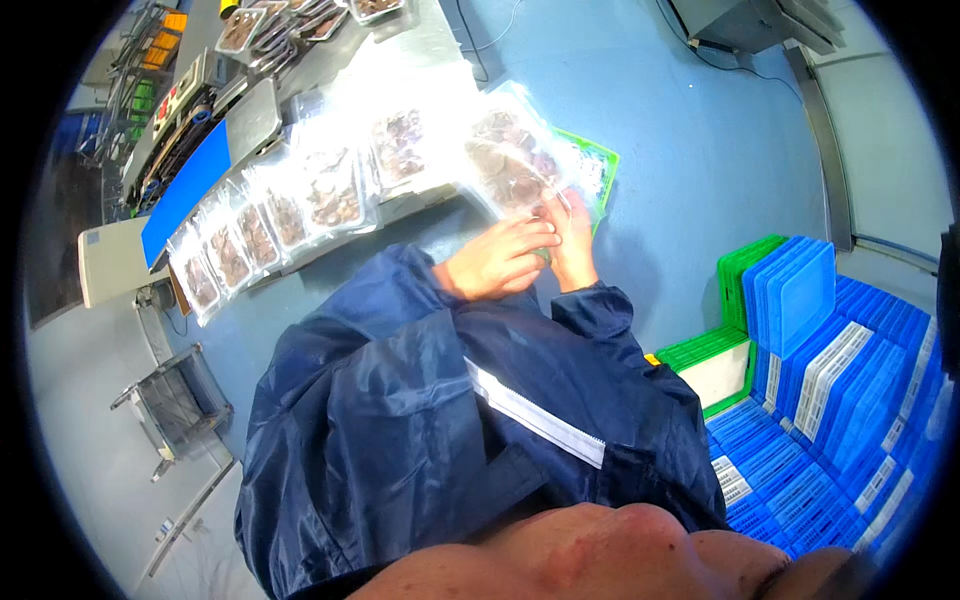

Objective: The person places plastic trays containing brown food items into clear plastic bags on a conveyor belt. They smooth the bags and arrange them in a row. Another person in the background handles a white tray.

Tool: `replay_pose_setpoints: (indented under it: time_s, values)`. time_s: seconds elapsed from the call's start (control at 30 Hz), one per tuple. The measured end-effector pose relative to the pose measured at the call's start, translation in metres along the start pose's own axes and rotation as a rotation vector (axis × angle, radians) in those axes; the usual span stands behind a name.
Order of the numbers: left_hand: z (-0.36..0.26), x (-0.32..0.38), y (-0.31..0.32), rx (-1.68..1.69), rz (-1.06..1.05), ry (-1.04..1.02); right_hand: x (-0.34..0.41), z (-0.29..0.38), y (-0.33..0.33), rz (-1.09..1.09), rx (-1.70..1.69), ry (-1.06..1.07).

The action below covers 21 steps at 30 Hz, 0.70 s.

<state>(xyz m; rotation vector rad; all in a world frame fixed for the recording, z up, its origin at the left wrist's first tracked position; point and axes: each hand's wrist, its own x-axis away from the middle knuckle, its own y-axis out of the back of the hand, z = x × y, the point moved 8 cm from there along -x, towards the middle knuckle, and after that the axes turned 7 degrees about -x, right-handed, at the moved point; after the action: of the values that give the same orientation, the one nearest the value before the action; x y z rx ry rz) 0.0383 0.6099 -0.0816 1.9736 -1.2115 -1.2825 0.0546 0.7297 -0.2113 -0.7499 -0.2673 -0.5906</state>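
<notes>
A transparent plastic bag holding a tray of brown food pieces (pixel 510 161) is in front of me. My left hand (pixel 499 259) has its curled fingers at the bag's near edge. Beside it, nearly touching, my right hand (pixel 571 236) pinches the same edge near the corner. Glare washes out part of the bag. Left of it, another bagged tray (pixel 400 146) lies on the metal table (pixel 390 45). Several more bagged trays (pixel 330 187) are lined up along the table's near edge. A green crate (pixel 611 176) with whitish contents is partly hidden behind the bag.
Several trays of brown food (pixel 241 28) are piled at the table's far end. A machine with red buttons (pixel 166 105) and a blue panel (pixel 187 191) stands at left. Stacked blue crates (pixel 787 296) and green crates (pixel 705 349) are to my right. A metal-framed stand (pixel 176 401) is at left.
</notes>
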Motion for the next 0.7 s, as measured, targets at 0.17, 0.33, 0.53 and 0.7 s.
replay_pose_setpoints:
  time_s: [0.17,0.33,0.53,0.7]
  values:
    - [0.093,0.024,0.073,0.091,-0.478,0.97,0.01,0.036,0.026,0.262,0.29,-0.156]
    - [0.083,0.136,-0.03,1.248,0.023,1.538,0.022,-0.007,0.057,0.498,0.348,-0.442]
    - [0.076,0.251,-0.106,1.438,-0.297,1.809,-0.124,-0.074,0.209,0.098,0.907,-0.186]
    - [0.069,0.328,-0.122,1.438,-0.386,1.908,-0.185,-0.146,0.197,0.193,1.392,-0.093]
